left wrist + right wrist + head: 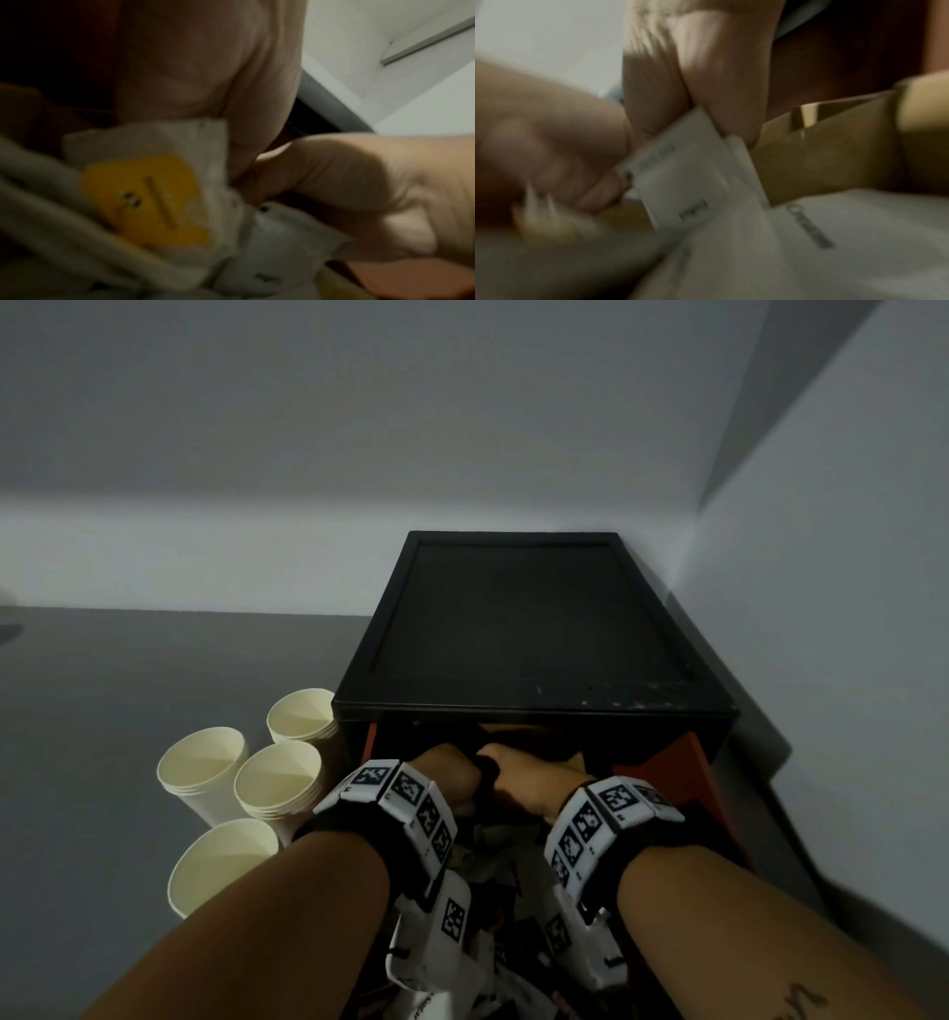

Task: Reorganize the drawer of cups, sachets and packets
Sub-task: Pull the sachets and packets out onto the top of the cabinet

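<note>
Both hands work side by side at the far end of the open drawer, under the black cabinet top. The left hand and right hand touch at the knuckles. The right wrist view shows fingers pinching a white sachet; the left wrist view shows a yellow-labelled sachet just beside the left fingers, its grip unclear. Loose packets lie near, below both wrists. The paper cups stand outside the drawer to the left, nearer the left hand.
</note>
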Available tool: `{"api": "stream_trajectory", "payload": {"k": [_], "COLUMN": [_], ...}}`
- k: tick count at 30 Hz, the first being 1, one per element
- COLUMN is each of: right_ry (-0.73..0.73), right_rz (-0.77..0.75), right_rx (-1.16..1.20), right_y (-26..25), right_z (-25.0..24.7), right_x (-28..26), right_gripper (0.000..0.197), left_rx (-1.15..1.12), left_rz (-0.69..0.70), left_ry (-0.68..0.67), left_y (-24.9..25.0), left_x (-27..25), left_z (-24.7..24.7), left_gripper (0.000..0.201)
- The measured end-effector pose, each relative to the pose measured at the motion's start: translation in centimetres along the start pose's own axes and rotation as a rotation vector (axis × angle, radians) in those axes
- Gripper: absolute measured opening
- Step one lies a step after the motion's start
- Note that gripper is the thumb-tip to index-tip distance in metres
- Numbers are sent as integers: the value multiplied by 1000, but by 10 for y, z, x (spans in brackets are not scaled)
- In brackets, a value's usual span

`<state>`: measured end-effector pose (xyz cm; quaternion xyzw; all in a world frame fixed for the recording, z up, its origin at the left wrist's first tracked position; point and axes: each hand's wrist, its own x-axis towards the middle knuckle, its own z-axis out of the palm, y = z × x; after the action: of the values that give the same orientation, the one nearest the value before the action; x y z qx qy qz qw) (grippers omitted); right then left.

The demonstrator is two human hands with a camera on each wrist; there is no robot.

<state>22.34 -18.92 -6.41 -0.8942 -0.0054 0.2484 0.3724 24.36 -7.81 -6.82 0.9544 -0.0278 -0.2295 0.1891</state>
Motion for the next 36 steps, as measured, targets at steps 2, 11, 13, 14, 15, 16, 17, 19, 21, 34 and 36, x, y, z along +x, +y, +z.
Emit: {"api": "stream_trajectory", "payload": {"k": [2, 11, 13, 14, 15, 16, 17, 19, 21, 34, 36], "right_ry": [64, 152, 213, 233, 247, 261, 278, 331, 398, 455, 457], "right_rz": [-22, -168, -209, -227, -241, -255, -267, -283, -294, -350, -371], "right_rx": [49, 409, 453, 479, 499, 510, 510, 498, 508, 772, 776], "right_y": [3, 4, -3, -8, -12, -16, -21, -28, -33, -43, -44], "right_z": [-7, -35, -40, -42, -45, -48, -50, -52, -53, -53, -53], "right_x": [-4, -68, -84, -92, -99, -106, -112, -122, -129, -149, -148], "right_gripper": [45, 15, 12, 11, 11, 12, 13, 13, 12, 5, 7], "left_rx": [-172, -862, -921, -947, -971, -996, -1013, -1048, -1062, -994, -991], "left_rz": [80, 246, 308, 343, 367, 388, 405, 439, 472, 513, 514], "left_ry": [-33, -267, -229, -191, -152, -108, -64, 21, 106, 317, 328], "left_y": [3, 2, 0, -1, 0, 1, 1, 3, 5, 17, 19], "left_x": [-5, -81, -92, -97, -103, -108, -113, -121, -128, -150, -148], "left_z": [-3, -35, -39, -41, -43, -45, -46, -48, -49, -58, -62], "left_gripper": [33, 18, 29, 30, 31, 31, 31, 30, 27, 22, 23]}}
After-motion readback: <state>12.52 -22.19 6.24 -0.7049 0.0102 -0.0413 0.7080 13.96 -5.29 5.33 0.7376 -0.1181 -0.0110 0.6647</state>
